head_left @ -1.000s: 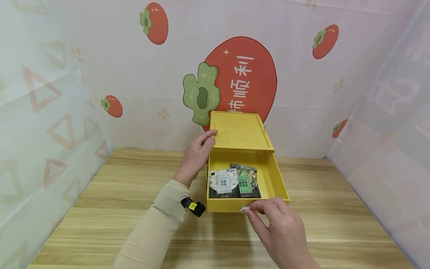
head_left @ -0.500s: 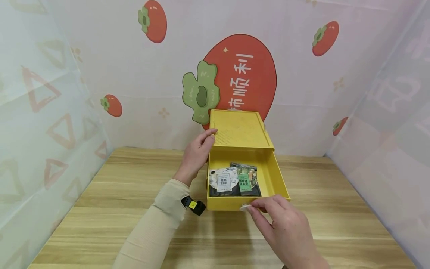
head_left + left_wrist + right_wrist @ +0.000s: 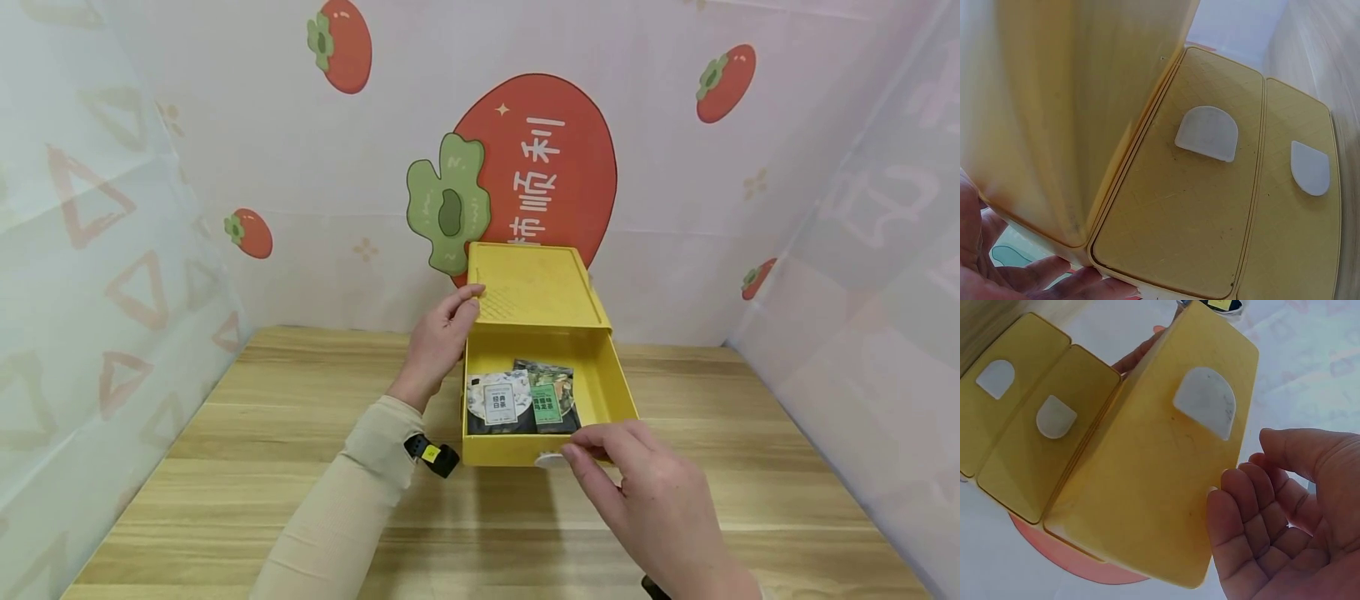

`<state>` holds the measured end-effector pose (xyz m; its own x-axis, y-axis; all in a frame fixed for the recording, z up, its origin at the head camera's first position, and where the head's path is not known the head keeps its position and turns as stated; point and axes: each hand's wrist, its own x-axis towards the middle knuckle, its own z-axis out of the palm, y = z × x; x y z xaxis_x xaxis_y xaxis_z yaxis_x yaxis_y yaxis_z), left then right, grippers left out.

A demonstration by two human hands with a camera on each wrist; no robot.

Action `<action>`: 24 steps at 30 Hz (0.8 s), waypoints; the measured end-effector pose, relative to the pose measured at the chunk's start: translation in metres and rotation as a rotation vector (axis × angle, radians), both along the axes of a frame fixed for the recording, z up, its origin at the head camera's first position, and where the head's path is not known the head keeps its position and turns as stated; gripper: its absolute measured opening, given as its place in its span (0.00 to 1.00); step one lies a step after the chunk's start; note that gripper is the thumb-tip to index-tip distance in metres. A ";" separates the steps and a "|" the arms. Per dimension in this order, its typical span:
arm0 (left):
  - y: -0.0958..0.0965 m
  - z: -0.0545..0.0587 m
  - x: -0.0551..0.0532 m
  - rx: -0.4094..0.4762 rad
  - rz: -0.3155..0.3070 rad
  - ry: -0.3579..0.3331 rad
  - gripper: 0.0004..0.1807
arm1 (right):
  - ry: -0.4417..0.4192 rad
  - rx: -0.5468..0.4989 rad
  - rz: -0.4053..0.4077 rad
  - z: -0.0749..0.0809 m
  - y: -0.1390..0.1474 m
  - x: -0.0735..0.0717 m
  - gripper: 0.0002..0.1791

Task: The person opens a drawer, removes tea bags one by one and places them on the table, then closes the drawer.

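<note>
A yellow drawer box (image 3: 532, 283) stands on the table with its top drawer (image 3: 606, 387) pulled out. Inside lie two tea packets side by side, one with a white label (image 3: 498, 404) and one with a green label (image 3: 557, 402), slightly overlapping. My left hand (image 3: 438, 346) rests against the box's left side, fingers extended near its top edge. My right hand (image 3: 652, 492) is at the drawer's front, just right of its white pull tab (image 3: 551, 459). In the right wrist view that hand's fingers are loosely bent, hold nothing and lie off the tab.
Two shut lower drawers show in the left wrist view, with white tabs (image 3: 1208, 133) on their fronts. The wooden table (image 3: 300, 467) extends around the box. Behind it hangs a white backdrop (image 3: 322, 167) printed with red persimmons.
My right hand has let go of the white tab and moved a little to the right. The left hand stays against the box, and the drawer remains pulled out.
</note>
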<state>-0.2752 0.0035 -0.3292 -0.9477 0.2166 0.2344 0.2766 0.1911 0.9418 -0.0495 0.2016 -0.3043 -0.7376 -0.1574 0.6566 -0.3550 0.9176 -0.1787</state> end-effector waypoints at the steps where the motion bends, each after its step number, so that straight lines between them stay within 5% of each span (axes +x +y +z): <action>1: 0.000 0.000 0.000 -0.002 0.002 -0.001 0.21 | 0.002 0.002 0.001 0.003 0.000 -0.001 0.13; 11: 0.000 0.000 -0.001 -0.011 -0.001 -0.008 0.21 | -0.021 -0.002 0.045 0.032 0.006 -0.026 0.09; 24: 0.000 0.000 -0.001 -0.009 0.005 -0.013 0.21 | -0.548 0.050 -0.031 0.055 0.009 -0.069 0.09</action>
<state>-0.2764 0.0033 -0.3294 -0.9519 0.2136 0.2196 0.2629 0.2013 0.9436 -0.1187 0.2106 -0.2490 -0.9742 -0.1514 0.1673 -0.1949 0.9382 -0.2859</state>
